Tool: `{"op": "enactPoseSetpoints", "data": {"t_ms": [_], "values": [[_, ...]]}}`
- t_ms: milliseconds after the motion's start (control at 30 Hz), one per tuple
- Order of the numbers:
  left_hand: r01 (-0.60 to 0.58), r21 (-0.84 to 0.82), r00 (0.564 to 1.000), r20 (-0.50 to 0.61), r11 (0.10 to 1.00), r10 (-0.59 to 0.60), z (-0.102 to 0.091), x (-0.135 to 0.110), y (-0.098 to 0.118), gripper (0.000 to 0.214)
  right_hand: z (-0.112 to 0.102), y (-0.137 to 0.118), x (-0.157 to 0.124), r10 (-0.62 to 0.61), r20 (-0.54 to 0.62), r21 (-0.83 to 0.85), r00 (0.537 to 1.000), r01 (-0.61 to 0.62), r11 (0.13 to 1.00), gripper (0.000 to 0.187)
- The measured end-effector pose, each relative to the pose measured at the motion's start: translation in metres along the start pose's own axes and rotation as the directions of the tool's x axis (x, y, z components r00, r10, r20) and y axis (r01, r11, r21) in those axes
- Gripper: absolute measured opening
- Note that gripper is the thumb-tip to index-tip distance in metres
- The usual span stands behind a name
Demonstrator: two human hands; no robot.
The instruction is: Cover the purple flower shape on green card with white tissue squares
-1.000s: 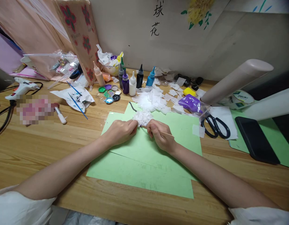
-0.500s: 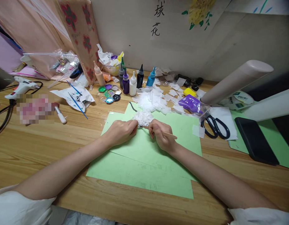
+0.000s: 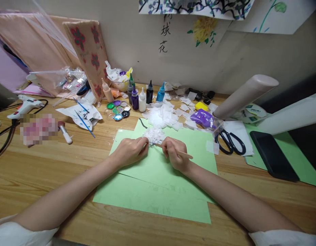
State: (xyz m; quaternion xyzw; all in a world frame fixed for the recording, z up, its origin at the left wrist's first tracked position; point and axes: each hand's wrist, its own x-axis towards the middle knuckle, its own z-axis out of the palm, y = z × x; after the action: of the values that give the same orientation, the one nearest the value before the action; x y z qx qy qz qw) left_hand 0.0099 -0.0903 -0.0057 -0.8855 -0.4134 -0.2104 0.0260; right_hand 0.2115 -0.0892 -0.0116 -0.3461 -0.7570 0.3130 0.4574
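Note:
A ruffled white tissue-paper flower (image 3: 156,135) lies on green paper (image 3: 158,191), near its top edge. My right hand (image 3: 175,155) is closed around a flat wooden craft stick (image 3: 185,155), whose far end points at the flower's lower edge. On the other side, the fingers of my left hand (image 3: 131,151) are pinched together against the flower's lower left edge; what they hold, if anything, is hidden. A dark painted stem (image 3: 142,123) shows on the green paper just above the flower.
Behind the flower lie loose white tissue squares (image 3: 161,116) and several paint bottles (image 3: 142,100). Black-handled scissors (image 3: 231,141) and a dark phone (image 3: 274,155) are on the right. A paint palette (image 3: 118,110), brushes (image 3: 85,123) and a glue gun (image 3: 26,106) are on the left.
The view has tilted up a little, so more of the wall pictures shows. Both hands keep nearly the same places beside the flower, and the craft stick stays in my right hand.

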Motion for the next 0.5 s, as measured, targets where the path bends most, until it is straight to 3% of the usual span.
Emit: {"op": "enactPoseSetpoints", "data": {"t_ms": [133,233,400,500], "values": [[0.203,-0.228,0.976,-0.034,0.952,-0.216,-0.008,0.011,0.000,0.019,0.000,0.001,-0.003,-0.004,-0.087,0.057,0.996,0.009,0.998,0.043],[0.337,-0.283,0.937,0.009,0.898,-0.349,-0.009,0.034,-0.005,0.021,0.001,0.001,-0.003,0.053,-0.140,0.093,0.989,-0.040,0.995,0.044],[0.334,-0.068,0.916,0.258,0.940,-0.306,-0.003,0.082,-0.018,0.025,0.002,0.002,0.000,0.180,-0.157,0.192,0.971,-0.149,0.970,0.046],[0.306,0.011,0.902,0.317,0.952,-0.293,-0.001,0.102,-0.019,0.024,0.002,0.003,0.001,0.256,-0.148,0.257,0.955,-0.213,0.943,0.047]]}}
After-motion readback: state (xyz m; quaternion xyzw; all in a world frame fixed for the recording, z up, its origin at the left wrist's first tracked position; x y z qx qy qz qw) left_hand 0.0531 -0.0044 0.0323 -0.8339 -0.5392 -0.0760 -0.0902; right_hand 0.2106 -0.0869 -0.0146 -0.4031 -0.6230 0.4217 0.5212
